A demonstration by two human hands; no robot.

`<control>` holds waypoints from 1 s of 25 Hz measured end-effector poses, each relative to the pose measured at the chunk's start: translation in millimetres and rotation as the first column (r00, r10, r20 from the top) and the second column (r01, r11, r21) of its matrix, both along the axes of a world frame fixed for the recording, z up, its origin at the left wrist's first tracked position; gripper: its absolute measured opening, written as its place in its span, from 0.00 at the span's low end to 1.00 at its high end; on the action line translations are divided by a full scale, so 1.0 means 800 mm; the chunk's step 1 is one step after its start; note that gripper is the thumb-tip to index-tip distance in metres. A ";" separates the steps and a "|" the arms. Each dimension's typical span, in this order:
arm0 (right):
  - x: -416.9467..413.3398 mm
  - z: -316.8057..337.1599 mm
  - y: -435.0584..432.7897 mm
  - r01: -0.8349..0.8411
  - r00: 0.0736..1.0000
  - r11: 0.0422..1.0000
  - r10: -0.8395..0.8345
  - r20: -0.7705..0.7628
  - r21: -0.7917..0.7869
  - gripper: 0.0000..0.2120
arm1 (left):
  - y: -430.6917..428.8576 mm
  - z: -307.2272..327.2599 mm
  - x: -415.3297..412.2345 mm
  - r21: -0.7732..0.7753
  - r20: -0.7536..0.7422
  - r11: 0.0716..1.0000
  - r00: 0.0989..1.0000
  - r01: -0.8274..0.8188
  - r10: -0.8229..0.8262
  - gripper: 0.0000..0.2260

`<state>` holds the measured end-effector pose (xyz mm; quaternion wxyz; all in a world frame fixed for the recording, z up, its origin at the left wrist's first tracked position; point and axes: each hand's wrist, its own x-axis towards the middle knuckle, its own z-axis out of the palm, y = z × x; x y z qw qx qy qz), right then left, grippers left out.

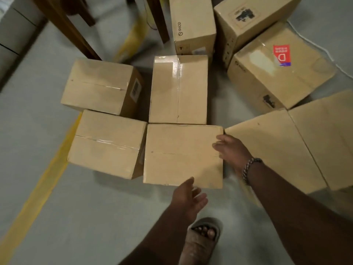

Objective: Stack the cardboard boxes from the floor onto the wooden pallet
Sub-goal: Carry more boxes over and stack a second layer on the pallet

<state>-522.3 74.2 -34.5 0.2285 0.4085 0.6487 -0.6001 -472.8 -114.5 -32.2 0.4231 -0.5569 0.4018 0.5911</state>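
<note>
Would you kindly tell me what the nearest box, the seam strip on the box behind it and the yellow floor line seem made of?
Nearest box: matte tan cardboard, with creased edges. Seam strip: glossy clear plastic tape; it glints. Yellow floor line: tape or paint, too blurred to tell.

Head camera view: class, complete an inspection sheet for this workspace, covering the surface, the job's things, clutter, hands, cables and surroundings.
Surface: grey floor with a yellow line.
Job's things: several cardboard boxes on the floor; the nearest box is closed; no pallet seen.
Clutter: nothing seen.
Hands: left hand open at the nearest box's near edge; right hand open at its right edge.
Cables: thin white cord on the floor, far right.
Surroundings: dark wooden legs beyond the boxes; sandalled foot below.
</note>
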 end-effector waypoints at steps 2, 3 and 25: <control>-0.027 -0.022 0.001 -0.214 0.976 0.955 0.215 0.018 0.204 0.29 | 0.021 -0.018 -0.006 0.041 0.056 0.998 0.998 -0.042 0.039 0.12; -0.038 -0.031 0.001 -0.314 0.947 0.892 0.320 0.034 0.326 0.29 | 0.031 -0.023 -0.007 0.043 0.085 0.998 0.995 -0.049 0.045 0.11; 0.101 0.208 0.028 0.010 0.969 0.991 0.024 -0.246 0.136 0.14 | 0.007 0.245 0.130 -0.641 -0.612 0.768 0.602 0.002 -0.513 0.25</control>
